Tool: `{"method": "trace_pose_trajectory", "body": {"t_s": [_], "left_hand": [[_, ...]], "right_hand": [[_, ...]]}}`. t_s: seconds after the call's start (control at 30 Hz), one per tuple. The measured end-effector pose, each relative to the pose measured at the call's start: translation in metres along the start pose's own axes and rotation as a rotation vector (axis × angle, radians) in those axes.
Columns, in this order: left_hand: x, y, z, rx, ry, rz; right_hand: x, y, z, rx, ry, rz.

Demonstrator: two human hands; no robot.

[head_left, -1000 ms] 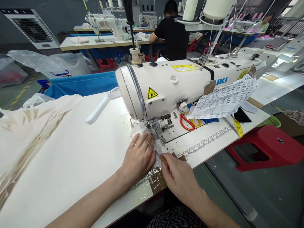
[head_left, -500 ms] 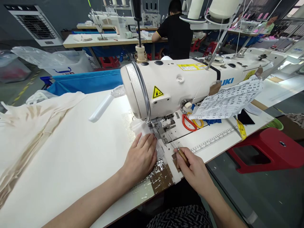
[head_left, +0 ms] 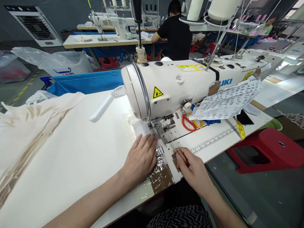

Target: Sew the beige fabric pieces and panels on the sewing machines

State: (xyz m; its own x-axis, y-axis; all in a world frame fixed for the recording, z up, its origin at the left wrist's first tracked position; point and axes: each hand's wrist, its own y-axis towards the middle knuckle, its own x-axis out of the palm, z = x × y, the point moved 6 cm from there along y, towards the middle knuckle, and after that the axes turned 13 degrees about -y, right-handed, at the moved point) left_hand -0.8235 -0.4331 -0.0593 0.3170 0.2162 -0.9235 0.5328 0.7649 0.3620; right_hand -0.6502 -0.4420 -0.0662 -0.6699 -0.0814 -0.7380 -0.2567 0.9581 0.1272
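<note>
My left hand (head_left: pixel 142 155) lies flat with its fingers stretched out over a piece of thin white fabric (head_left: pixel 140 127), just in front of the needle area of a white sewing machine (head_left: pixel 163 85). Most of the fabric is covered by the hand. In my right hand (head_left: pixel 193 167) is an awl (head_left: pixel 182 155) with a wooden handle. Its thin metal shaft points toward the presser foot (head_left: pixel 154 125), and the tip ends near the metal needle plate. A white strip (head_left: pixel 173 166) runs along the table between my hands.
Red and yellow-handled scissors (head_left: pixel 190 123) lie beside the machine bed. A written paper sheet (head_left: pixel 225 99) hangs from the machine. Cream fabric (head_left: pixel 28 126) is piled at left. A yellow tape measure (head_left: pixel 240 129) hangs over the front edge, near a red stool (head_left: pixel 270 148). A person (head_left: pixel 177 31) sits behind.
The white fabric has slid slightly away from me past the left fingertips and lies flatter. Both hands stay almost in place, the awl still in the right one.
</note>
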Motion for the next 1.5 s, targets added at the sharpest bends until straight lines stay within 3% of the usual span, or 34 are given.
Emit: {"method": "trace_pose_trajectory", "body": {"t_s": [0.23,0.47,0.73,0.83,1.03,1.5], "left_hand": [[0.001,0.0,-0.001,-0.011,-0.025,-0.02],[0.004,0.0,-0.005,-0.019,0.003,-0.008],[0.004,0.007,-0.016,-0.054,-0.029,0.006],[0.002,0.01,-0.02,-0.09,-0.094,-0.001],[0.003,0.007,-0.024,-0.055,-0.17,0.043],[0.002,0.008,-0.026,-0.056,-0.17,0.093]], "right_hand": [[0.0,0.0,0.001,0.009,0.02,0.005],[-0.001,-0.007,0.0,-0.003,0.032,0.095],[0.008,0.003,-0.032,-0.306,-0.002,0.163],[0.018,0.01,-0.046,-0.425,-0.114,0.172],[0.033,0.02,-0.058,-0.499,-0.458,0.242],[0.043,0.019,-0.061,-0.472,-0.709,0.285]]}}
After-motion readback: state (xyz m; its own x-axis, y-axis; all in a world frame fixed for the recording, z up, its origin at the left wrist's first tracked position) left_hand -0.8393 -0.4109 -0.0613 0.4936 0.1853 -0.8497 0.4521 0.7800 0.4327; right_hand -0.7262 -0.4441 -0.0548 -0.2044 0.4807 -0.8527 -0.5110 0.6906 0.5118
